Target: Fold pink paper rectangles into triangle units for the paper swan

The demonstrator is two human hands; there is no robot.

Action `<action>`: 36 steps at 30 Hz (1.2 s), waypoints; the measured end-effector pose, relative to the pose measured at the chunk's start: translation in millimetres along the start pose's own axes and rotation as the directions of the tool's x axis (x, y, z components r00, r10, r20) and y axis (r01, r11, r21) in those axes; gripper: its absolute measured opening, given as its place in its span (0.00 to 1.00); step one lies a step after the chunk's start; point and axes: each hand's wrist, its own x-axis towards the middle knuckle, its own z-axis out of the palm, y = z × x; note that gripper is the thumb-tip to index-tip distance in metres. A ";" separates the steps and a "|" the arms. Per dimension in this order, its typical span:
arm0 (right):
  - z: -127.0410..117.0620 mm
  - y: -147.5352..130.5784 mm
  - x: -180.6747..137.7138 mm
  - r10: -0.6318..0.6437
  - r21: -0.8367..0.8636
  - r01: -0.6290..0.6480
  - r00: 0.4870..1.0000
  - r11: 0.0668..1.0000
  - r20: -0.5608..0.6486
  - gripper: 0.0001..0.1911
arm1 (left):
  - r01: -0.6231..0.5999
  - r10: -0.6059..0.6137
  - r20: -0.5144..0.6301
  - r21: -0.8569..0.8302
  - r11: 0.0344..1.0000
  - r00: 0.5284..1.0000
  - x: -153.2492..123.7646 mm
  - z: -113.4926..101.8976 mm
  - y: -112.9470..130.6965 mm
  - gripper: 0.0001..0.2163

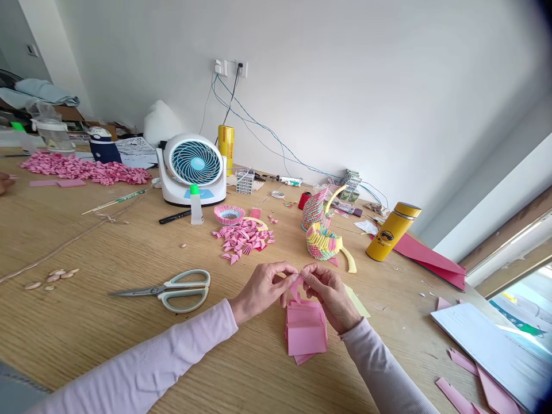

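Both hands meet over the wooden table (86, 241), pinching one small pink paper piece (296, 286) between their fingertips. My left hand (263, 288) grips its left side and my right hand (328, 292) grips its right side. Directly below them lies a stack of pink paper slips (305, 332). A heap of folded pink triangles (244, 237) lies just beyond the hands. Scissors (172, 290) with pale handles rest to the left of my left hand.
A small white desk fan (194, 168), glue bottle (196, 205), black marker (175, 217) and a colourful modular paper model (321, 230) stand further back. A yellow flask (391, 231) is at right, white sheets (491, 351) at the right edge. Another person's hand (5, 183) shows far left.
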 end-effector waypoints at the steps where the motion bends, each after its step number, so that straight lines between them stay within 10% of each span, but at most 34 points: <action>1: -0.8 0.1 0.3 -0.008 -0.007 0.008 1.000 1.000 0.009 0.16 | -0.001 0.001 -0.003 0.005 1.000 1.000 0.0 0.1 -0.1 0.12; 21: -3.3 9.3 3.1 -0.256 -0.485 0.219 0.967 0.847 -0.011 0.13 | 0.045 -0.047 -0.036 -0.047 0.998 0.998 1.2 1.6 -2.9 0.12; 36: 6.6 3.5 -2.9 -0.311 -0.486 0.258 0.950 0.835 -0.030 0.09 | -0.033 0.045 -0.117 0.099 0.995 0.992 -0.5 1.9 -3.7 0.10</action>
